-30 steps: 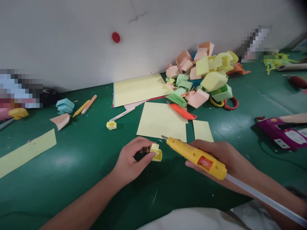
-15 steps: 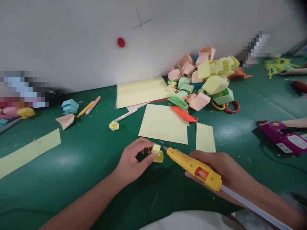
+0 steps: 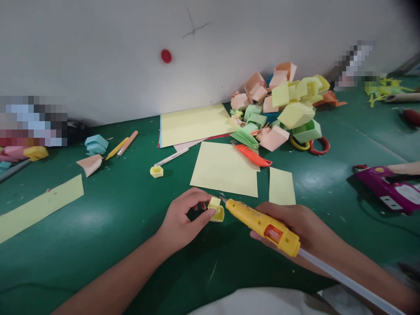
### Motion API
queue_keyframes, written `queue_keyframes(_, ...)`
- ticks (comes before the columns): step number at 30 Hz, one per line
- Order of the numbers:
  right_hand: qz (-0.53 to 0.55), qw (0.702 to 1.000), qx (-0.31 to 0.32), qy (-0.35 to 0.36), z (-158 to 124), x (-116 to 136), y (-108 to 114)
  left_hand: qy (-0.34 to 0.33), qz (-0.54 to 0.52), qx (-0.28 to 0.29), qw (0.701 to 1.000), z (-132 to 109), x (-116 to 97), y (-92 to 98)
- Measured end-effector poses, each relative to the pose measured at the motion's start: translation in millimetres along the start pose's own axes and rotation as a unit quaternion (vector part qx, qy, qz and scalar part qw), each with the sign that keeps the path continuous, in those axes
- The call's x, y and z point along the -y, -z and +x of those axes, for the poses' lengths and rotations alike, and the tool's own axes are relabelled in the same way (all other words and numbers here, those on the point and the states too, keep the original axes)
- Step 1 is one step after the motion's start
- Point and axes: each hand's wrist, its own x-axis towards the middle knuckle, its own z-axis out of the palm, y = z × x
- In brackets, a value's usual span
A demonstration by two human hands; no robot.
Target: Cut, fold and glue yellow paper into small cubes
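Note:
Between the thumb and fingers of my left hand [image 3: 190, 214] is a small folded yellow paper box [image 3: 218, 215], with a square flap standing up at its top. My right hand [image 3: 288, 223] is wrapped round a yellow glue gun [image 3: 259, 218], a long white glue stick coming out of its back end. The gun's metal nozzle points left, close to the paper box's flap; whether it touches I cannot tell. Beyond my left hand, another small yellow paper box [image 3: 156, 172] rests on the green table [image 3: 108, 227].
Ahead lie yellow paper sheets [image 3: 223, 170], a white pen [image 3: 171, 156] and an orange cutter knife [image 3: 252, 155]. Folded paper boxes [image 3: 295, 114] are heaped by the wall, with red-handled scissors [image 3: 320, 145] beside them. A purple power strip [image 3: 387, 188] sits at the right, a yellow strip [image 3: 42, 208] at the left.
My right hand has brought the glue gun slightly left and up, so the nozzle is nearer the paper box. The left hand keeps its hold almost unmoved.

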Motion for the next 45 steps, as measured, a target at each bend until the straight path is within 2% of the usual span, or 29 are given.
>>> queue_keyframes(5,-0.011,1.000,-0.006,-0.007,0.6,0.0,1.0,0.009,0.001,0.001,1.000,-0.2,1.0,-0.4)
queue_keyframes(13,-0.024,0.998,0.039,-0.038,4.0,1.4,0.2,0.005,0.000,0.006,1.000,-1.0,1.8,0.4)
queue_keyframes(20,-0.035,0.998,0.035,-0.027,11.9,-8.0,-1.8,0.011,-0.002,0.000,1.000,0.4,-0.8,-0.3)
queue_keyframes(27,-0.020,0.997,0.067,-0.034,12.3,-1.0,4.2,0.010,-0.001,0.000,1.000,-0.5,1.0,0.2)
queue_keyframes(34,-0.032,0.998,0.052,-0.016,13.1,-6.3,2.7,0.016,-0.002,0.009,1.000,-1.5,1.5,0.3)
queue_keyframes(45,-0.110,0.992,0.008,-0.065,8.2,-18.2,8.3,0.037,-0.007,0.017,0.999,-2.0,0.9,0.1)
